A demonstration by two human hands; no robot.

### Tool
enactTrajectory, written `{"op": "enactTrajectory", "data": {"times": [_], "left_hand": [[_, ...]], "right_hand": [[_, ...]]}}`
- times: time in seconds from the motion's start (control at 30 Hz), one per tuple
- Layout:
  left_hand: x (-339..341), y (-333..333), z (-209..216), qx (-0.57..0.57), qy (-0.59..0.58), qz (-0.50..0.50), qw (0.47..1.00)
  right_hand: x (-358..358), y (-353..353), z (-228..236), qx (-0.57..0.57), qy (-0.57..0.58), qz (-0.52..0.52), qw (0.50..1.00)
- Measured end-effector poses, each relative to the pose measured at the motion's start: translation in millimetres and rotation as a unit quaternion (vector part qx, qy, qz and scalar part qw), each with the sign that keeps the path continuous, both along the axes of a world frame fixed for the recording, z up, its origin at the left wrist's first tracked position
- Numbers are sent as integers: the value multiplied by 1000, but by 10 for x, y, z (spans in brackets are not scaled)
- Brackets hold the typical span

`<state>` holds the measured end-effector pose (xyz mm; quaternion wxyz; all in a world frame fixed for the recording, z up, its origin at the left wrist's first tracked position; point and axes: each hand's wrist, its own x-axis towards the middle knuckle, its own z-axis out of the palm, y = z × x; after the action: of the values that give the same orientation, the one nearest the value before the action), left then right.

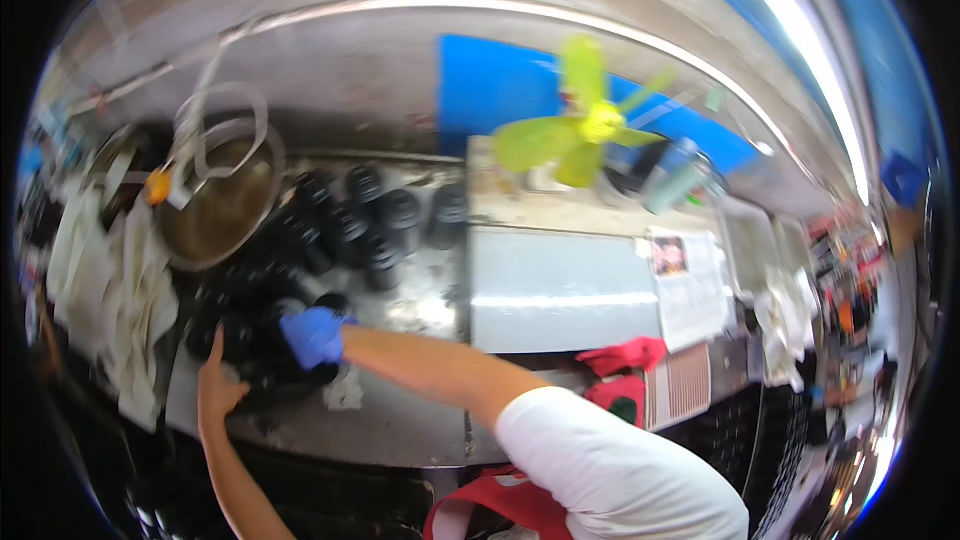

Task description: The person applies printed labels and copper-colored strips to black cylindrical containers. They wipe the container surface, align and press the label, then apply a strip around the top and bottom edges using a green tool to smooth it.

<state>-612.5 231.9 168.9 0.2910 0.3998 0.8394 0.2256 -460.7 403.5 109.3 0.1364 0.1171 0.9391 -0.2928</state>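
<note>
A stained grey wall [345,80] fills the stretch from ten to twelve o'clock, with a pale strip [420,2] running along it and bowing over the top. At twelve o'clock a flat blue panel [495,90] covers part of it, reaching toward two behind a yellow-green fan [600,123]. A bright tube light [795,15] slants down from one o'clock past two, beside a blue surface [885,70]. A worn metal table [400,430] spreads from six to ten o'clock. Right of centre, a pale board [560,285] catches a streak of light below a cream ledge [505,195]. Blurred clutter [850,270] crowds three o'clock.
</note>
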Motion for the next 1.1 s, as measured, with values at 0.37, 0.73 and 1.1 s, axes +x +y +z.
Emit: {"op": "enactTrajectory", "data": {"times": [0.37, 0.73, 1.1], "left_hand": [[159, 32, -249, -53, 86, 14, 995], [720, 104, 19, -43, -31, 78, 996], [2805, 1125, 1803, 32, 41, -235, 971]], "right_hand": [[843, -703, -176, 2, 69, -144, 987], [2775, -613, 1269, -205, -20, -154, 966], [4844, 186, 2308, -52, 10, -376, 925]]}}
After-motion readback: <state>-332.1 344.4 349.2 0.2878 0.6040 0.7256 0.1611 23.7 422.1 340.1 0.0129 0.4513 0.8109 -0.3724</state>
